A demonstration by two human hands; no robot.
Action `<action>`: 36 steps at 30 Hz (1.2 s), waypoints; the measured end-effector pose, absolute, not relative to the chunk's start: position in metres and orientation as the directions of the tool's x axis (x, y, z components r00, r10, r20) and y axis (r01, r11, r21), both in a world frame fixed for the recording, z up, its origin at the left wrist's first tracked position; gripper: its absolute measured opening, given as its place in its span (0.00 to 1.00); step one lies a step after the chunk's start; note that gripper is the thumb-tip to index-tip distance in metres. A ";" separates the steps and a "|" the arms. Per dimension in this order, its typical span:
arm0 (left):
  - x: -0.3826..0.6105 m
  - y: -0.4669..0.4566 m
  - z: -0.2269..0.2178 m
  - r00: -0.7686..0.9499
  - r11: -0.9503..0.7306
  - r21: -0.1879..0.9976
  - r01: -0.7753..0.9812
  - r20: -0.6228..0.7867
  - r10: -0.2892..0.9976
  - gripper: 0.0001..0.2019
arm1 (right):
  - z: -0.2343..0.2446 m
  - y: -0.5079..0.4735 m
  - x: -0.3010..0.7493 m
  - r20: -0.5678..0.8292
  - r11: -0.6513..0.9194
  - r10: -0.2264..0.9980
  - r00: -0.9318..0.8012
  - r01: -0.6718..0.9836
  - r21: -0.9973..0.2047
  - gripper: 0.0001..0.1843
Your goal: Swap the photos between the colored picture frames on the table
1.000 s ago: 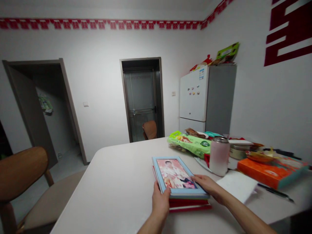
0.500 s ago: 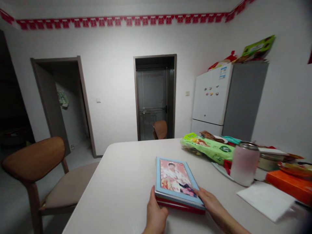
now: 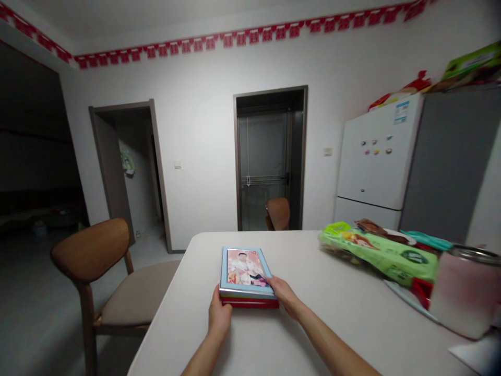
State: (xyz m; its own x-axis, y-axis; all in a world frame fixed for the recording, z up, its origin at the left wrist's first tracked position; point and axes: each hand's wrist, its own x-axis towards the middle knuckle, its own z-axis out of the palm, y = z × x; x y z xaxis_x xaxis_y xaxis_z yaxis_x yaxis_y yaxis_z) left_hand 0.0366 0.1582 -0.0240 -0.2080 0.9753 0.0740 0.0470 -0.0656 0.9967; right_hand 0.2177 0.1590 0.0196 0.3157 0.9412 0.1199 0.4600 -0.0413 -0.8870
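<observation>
Over the left half of the white table point(image 3: 191, 295), the left hand point(image 3: 219, 314) is closed on a blue frame point(image 3: 245, 271), stacked on a red item point(image 3: 250, 303) and gripped by the right hand point(image 3: 286, 296); at the table's right, a green package point(image 3: 385, 255) is laid.

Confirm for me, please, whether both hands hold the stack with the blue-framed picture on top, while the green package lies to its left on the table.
Not quite: the head view shows the green package on the table, right of the stack, not left. The left hand and right hand do hold the stack, blue-framed picture on top.
</observation>
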 end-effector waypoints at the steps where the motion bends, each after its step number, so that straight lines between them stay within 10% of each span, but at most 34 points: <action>1: 0.034 0.158 -0.024 -0.219 -0.066 0.997 0.027 0.071 0.973 0.29 | 0.020 0.161 0.218 0.126 -0.037 0.938 0.321 0.457 -0.889 0.16; 10: 0.032 0.128 0.063 -0.239 -0.209 0.967 -0.146 0.170 0.956 0.30 | 0.071 0.129 0.191 0.316 0.199 0.907 0.279 0.379 -0.904 0.34; 13: 0.052 0.099 0.115 -0.027 -0.330 0.881 -0.338 0.341 0.939 0.34 | 0.113 0.093 0.160 0.563 0.571 0.821 0.094 -0.143 -0.809 0.39; 18: 0.065 0.065 0.151 0.190 -0.322 0.747 -0.581 0.510 0.839 0.39 | 0.147 0.055 0.144 0.589 0.553 0.806 0.056 -0.423 -0.718 0.40; 23: 0.061 0.063 0.138 0.192 -0.260 0.778 -0.572 0.435 0.880 0.40 | 0.132 0.058 0.150 0.525 0.484 0.849 0.055 -0.477 -0.733 0.36; 27: 0.054 0.075 0.133 0.188 -0.083 0.837 -0.540 0.216 0.958 0.20 | 0.122 0.070 0.153 0.302 0.302 0.949 0.092 -0.537 -0.787 0.12; 36: 0.044 0.081 0.141 0.389 0.206 0.902 -0.379 -0.046 0.920 0.33 | 0.127 0.076 0.138 0.190 0.189 0.982 -0.018 -0.074 -0.979 0.29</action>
